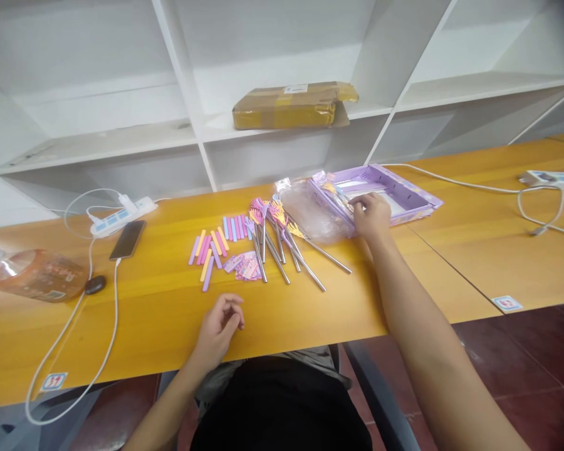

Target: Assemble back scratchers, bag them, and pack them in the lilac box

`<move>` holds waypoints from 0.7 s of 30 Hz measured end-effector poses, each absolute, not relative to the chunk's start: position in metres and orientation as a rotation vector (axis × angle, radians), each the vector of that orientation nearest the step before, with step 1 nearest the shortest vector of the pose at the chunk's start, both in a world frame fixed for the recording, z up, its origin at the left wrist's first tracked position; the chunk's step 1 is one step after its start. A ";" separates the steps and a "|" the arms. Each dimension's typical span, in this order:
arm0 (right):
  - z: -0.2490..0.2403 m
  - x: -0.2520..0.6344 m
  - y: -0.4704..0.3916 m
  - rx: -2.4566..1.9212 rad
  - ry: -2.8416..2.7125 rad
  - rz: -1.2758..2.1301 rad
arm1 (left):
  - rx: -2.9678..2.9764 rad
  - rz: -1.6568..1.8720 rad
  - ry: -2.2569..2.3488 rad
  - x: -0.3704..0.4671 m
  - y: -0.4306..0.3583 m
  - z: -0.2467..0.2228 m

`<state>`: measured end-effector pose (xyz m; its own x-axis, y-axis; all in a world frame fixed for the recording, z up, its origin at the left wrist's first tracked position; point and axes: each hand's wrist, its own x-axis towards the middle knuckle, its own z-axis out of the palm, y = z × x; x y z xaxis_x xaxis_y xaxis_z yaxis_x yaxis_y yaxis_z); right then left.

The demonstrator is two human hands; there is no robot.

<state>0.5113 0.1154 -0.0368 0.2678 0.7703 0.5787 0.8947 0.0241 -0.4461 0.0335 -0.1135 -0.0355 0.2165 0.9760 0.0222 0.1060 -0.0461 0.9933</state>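
Note:
My right hand (pixel 372 214) reaches over the near left side of a purple tray-like box (pixel 411 188). Its fingers are closed at the rim, by a clear plastic bag (pixel 310 210); what they grip is hidden. My left hand (pixel 220 327) rests near the table's front edge, loosely curled with thumb and fingers apart, holding nothing. Between the hands lies a pile of metal-rod back scratchers (pixel 275 250) with pink, yellow, purple and blue hand-shaped heads. Left of them are several coloured handle tubes (pixel 209 250) and a heap of small printed cards (pixel 248 266).
A taped cardboard box (pixel 286 108) sits on the white shelf (pixel 145 141). To the left are a power strip (pixel 122 216), a phone (pixel 128 240), a white cable (pixel 116 313) and an orange-tinted bottle (pixel 40 275). Another power strip (pixel 554 180) lies at the far right.

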 end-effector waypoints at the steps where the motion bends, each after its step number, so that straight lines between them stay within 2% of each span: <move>1: -0.036 0.509 0.114 -1.724 -1.505 -0.211 | 1.434 1.001 1.108 0.033 -0.114 -0.035; 8: -0.025 0.476 0.104 -1.424 -1.570 -0.213 | 1.517 0.942 1.077 0.036 -0.115 -0.036; 14: -0.020 0.445 0.096 -1.224 -1.961 0.023 | 1.254 0.855 0.959 0.014 -0.112 -0.011; 18: -0.019 0.434 0.094 -1.216 -2.113 0.181 | 1.316 1.035 1.094 -0.020 -0.103 0.022; 21: -0.018 0.430 0.091 -1.234 -2.143 0.253 | 1.527 1.035 1.346 -0.042 -0.073 0.039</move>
<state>0.4302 0.0911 -0.0181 -0.3505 0.8294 0.4351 0.7051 0.5394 -0.4602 -0.0424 -0.0733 0.0388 0.0856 0.9948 0.0557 0.3087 -0.0796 0.9478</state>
